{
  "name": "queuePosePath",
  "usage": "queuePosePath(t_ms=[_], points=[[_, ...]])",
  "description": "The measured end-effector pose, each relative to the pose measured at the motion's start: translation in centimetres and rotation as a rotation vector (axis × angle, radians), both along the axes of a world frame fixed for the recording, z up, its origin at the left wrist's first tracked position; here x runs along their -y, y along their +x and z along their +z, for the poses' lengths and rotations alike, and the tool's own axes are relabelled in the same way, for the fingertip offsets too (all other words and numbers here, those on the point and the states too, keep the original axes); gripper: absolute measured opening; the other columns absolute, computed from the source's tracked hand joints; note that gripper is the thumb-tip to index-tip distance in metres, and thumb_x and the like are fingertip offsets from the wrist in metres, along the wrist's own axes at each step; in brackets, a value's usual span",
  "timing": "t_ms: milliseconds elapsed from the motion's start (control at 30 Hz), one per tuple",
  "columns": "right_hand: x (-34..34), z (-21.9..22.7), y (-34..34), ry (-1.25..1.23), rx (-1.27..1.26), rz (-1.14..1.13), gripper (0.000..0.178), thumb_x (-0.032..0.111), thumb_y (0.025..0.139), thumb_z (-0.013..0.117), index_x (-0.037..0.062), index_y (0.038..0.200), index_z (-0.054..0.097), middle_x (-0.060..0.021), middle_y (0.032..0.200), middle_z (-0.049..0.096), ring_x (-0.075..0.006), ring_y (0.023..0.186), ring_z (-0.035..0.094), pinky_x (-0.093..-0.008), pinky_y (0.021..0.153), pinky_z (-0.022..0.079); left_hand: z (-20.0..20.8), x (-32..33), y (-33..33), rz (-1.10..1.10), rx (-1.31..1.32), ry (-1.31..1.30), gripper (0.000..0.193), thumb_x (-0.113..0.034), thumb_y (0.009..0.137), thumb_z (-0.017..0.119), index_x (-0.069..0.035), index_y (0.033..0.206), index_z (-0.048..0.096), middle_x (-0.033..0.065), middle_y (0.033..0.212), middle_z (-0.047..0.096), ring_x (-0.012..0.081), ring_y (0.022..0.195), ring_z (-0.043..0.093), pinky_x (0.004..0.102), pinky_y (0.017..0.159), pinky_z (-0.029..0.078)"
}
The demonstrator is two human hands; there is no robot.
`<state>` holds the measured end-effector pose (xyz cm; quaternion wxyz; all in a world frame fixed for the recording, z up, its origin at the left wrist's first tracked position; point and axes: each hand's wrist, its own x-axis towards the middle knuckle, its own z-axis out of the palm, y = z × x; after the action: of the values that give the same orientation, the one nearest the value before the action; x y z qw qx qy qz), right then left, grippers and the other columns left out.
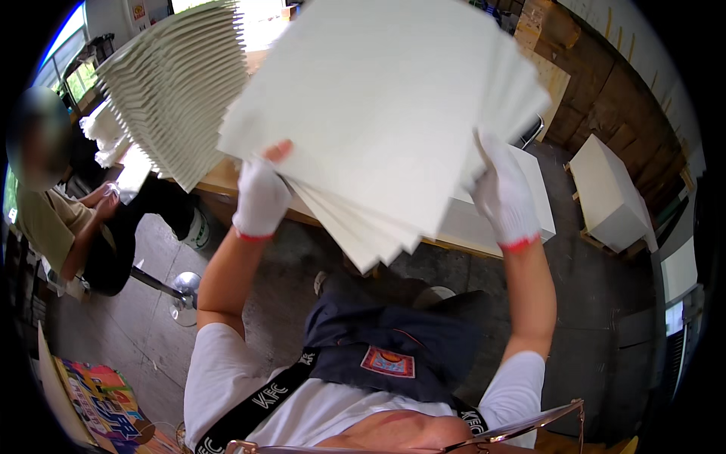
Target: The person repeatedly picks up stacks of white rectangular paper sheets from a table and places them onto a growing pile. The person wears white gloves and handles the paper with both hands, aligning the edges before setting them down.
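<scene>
Between my gloved hands I hold up a fanned stack of large white paper sheets (pixel 363 106). My left hand (pixel 261 193), in a white glove with a red cuff, is closed on the lower left edge, its bare thumb tip lying on top. On the right edge, my right hand (pixel 503 189) grips the sheets in a matching glove, thumb toward the front and fingers partly hidden. Corners of several lower sheets spread out at the bottom and at the right. A tall pile of white sheets in staggered layers (pixel 181 83) rises on the table left of my hands.
A person (pixel 57 212) sits at the left, hands together. Behind my right hand a white stack (pixel 533 189) lies on the wooden table (pixel 219 181). Another white block-shaped stack (pixel 612 197) rests on a pallet at the right. A colourful printed box (pixel 102 401) stands lower left.
</scene>
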<state>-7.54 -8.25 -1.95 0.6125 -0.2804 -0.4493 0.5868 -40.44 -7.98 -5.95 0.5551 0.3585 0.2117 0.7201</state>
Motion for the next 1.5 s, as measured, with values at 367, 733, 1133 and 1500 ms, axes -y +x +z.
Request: queuePosePath(t_ms=[367,733,1133,1500], points=[[-13.2,-4.5,-18.1,-0.306,0.081,0.135,0.048,0.025,0.091,0.073,-0.0016,0.126,0.054,-0.0092,0.111,0.057,-0.0260,0.104,0.063,-0.0434,0.080,0.058,-2.8,-12.1,-10.3,0.136,0.013,-0.241,0.041,-0.001,0.092,0.059,-0.006,0.131,0.051,0.0136,0.124,0.057,0.0280,0.113,0.061,0.0433,0.089,0.057],[-12.9,-4.3,-17.8,-0.284,0.004,0.140,0.046,0.024,0.093,0.072,0.0010,0.129,0.054,-0.0115,0.118,0.058,-0.0285,0.103,0.065,-0.0435,0.078,0.063,-3.0,-11.9,-8.7,0.095,0.113,-0.196,0.038,-0.002,0.093,0.058,-0.006,0.130,0.050,0.0097,0.125,0.057,0.0291,0.117,0.059,0.0468,0.099,0.053],[-8.1,-2.0,-9.2,-0.073,1.099,0.017,0.051,0.057,0.098,0.055,0.0089,0.113,0.065,-0.0113,0.085,0.070,-0.0179,0.067,0.067,-0.0323,0.064,0.053,-2.2,1.4,-16.2,0.101,-0.590,-0.227,0.035,-0.027,0.102,0.057,-0.002,0.128,0.057,0.0108,0.122,0.067,0.0218,0.102,0.067,0.0347,0.084,0.056],[-11.1,-2.6,-11.2,0.360,1.686,-0.173,0.042,0.047,0.103,0.041,0.0095,0.109,0.058,-0.0216,0.096,0.071,-0.0414,0.092,0.068,-0.0502,0.082,0.050,2.6,-3.1,-16.5,0.628,-2.169,-0.314,0.029,-0.039,0.087,0.063,-0.016,0.105,0.068,0.0127,0.093,0.073,0.0334,0.092,0.071,0.0467,0.078,0.053]])
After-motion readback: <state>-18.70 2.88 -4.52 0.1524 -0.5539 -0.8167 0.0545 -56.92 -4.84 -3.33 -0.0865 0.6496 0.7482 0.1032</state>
